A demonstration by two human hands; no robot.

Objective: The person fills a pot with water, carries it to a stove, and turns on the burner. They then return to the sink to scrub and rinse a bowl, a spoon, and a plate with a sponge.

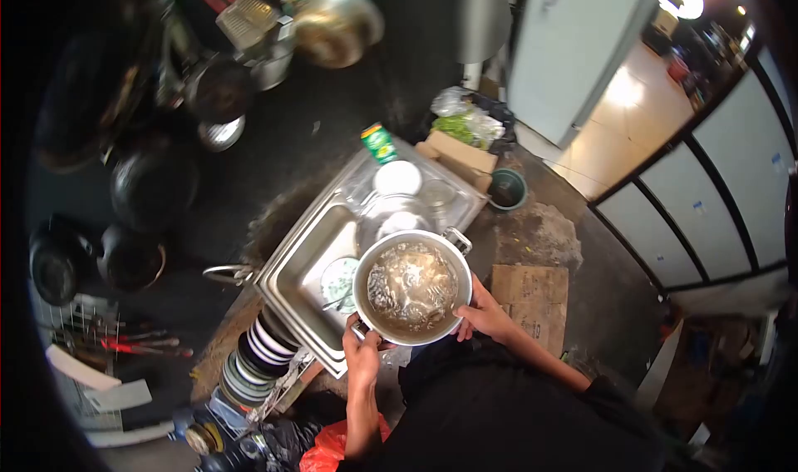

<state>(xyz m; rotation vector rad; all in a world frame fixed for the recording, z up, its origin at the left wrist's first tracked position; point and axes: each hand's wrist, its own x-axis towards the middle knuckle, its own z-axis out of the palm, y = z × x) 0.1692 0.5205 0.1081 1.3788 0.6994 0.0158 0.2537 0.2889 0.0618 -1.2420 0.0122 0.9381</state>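
Pot: a round metal pot [412, 287], held up over the near edge of the steel sink unit, right of the basin [309, 256]; rippling, see-through liquid lies inside (the light breaks up on it).
Left hand: closed around the pot's near-left handle, the hand [362, 349] low on that side.
Right hand: the other hand [486, 316] holds the pot's right wall, thumb near the rim, away from the 2nd handle [457, 239].
Basin contents: 1 pale bowl [339, 277] with a utensil in it, partly hidden by the pot.
Drainboard: a green-and-yellow container [379, 143] at the far corner, a white round item [397, 177] and clear glassware [435, 193] nearby.
Right of the sink: a green bucket [507, 189] beside an open cardboard box [457, 158].
Left of the sink: stacked plates [249, 368].
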